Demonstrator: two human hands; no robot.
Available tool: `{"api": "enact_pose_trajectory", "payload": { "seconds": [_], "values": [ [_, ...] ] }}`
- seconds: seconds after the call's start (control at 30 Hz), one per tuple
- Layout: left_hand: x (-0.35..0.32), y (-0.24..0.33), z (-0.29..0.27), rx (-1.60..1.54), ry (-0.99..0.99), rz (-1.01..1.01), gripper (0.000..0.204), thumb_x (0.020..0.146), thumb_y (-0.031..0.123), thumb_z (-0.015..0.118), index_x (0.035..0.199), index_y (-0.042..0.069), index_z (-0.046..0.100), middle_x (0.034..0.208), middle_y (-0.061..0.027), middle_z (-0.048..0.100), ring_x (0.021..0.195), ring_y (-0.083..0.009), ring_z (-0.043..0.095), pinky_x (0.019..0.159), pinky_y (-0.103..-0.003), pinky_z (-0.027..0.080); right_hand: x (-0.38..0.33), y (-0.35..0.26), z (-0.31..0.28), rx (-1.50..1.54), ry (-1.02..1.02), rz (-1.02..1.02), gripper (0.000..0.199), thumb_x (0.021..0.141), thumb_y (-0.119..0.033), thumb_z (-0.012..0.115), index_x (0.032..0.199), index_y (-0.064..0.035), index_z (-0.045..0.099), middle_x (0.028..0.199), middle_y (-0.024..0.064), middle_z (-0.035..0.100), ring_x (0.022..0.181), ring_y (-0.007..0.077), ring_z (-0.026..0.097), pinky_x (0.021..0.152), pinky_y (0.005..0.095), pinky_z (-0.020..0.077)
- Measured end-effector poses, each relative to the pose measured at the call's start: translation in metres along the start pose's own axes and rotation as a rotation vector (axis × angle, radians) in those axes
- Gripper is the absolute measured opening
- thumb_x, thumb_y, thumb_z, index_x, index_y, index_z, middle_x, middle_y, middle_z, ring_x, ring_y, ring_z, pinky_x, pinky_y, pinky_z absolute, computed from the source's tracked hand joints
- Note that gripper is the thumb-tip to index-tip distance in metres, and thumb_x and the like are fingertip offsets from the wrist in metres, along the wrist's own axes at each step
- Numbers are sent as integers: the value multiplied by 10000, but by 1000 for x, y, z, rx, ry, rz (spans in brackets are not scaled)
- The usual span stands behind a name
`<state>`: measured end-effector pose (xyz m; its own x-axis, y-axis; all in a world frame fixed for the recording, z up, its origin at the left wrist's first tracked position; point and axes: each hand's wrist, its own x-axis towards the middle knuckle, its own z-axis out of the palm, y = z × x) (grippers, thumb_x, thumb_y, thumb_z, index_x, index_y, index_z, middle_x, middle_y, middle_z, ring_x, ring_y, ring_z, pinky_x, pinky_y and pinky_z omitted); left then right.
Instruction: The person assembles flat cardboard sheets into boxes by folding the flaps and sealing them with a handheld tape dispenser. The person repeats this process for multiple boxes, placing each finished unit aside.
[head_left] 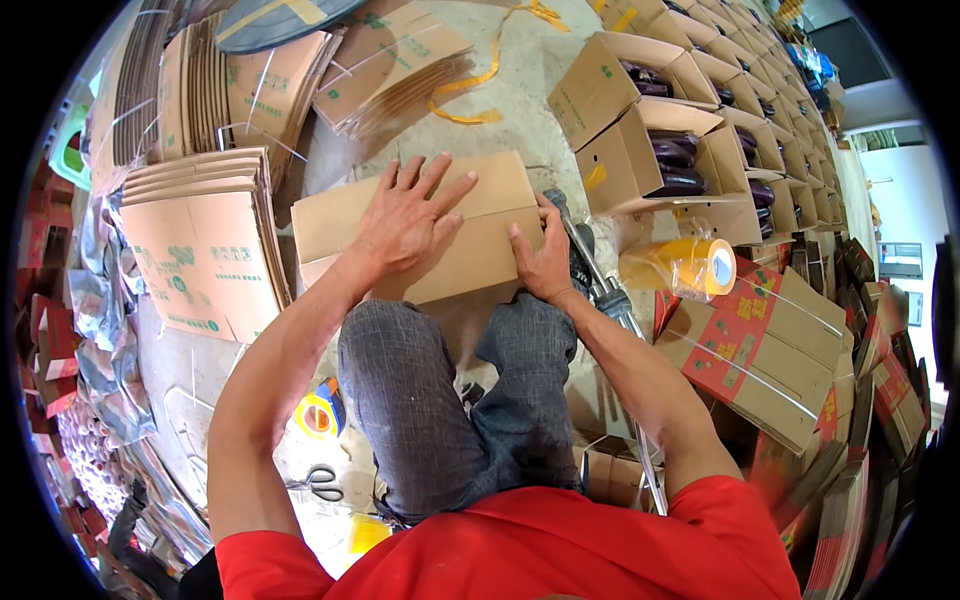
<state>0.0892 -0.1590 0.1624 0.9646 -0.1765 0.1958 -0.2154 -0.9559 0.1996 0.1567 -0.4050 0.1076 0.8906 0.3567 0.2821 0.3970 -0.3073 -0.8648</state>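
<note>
Carton [478, 246] — oblong, plain tan cardboard, matt and straight-edged

A pale grey floor [520, 110] spreads ahead of the fingers [433, 175] and also shows to their left. Far to their right, a white wall [908, 190] catches bright light; farther forward on that side sits a dark rectangular panel [850, 55], too small to identify.

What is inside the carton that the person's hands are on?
Nothing inside the carton shows: its closed upper face covers any contents. On that face lies the spread left hand, while the right hand touches its right end.
</note>
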Motion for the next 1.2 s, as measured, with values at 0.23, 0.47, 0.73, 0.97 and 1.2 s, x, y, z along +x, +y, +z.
{"api": "enact_pose_trajectory", "payload": {
  "seconds": [0.23,0.47,0.73,0.97,1.2],
  "values": [
    [-1,3,1,11,11,-15,597,1016,438,509,1581,265,428,1638,-183,355,1476,-438,342,1239,-604,198,12,21,-1,24,-169,269,493,1063,-371,519,1322,47,541,1365,255,602,1271,362,577,1081,435,438],
    [-15,-8,3,-63,14,-43,617,1009,441,537,1574,214,434,1641,-193,354,1518,-417,298,1258,-579,188,42,19,3,232,-398,558,577,1101,-473,422,1254,37,643,1116,129,708,971,207,629,875,374,508],
    [-154,-36,-27,-274,775,-604,398,921,177,732,1289,71,626,1254,-161,608,1159,-333,624,1002,-440,526,52,17,7,122,-361,634,607,1103,-481,412,1312,53,610,1176,124,691,1026,219,645,923,367,511],
    [-426,31,148,-29,154,-1488,657,785,311,824,1320,60,539,1210,-193,606,1181,-378,564,1007,-531,412,49,12,13,210,-334,685,567,1109,-459,415,1317,30,612,1203,116,681,1052,210,633,909,344,510],
    [-446,61,179,-12,113,-1551,842,735,200,877,1427,45,423,1298,-215,613,1318,-373,516,1056,-580,366,50,-2,11,150,-330,700,584,1098,-485,433,1312,28,613,1198,121,687,1016,223,663,879,350,529]
  ]
}}
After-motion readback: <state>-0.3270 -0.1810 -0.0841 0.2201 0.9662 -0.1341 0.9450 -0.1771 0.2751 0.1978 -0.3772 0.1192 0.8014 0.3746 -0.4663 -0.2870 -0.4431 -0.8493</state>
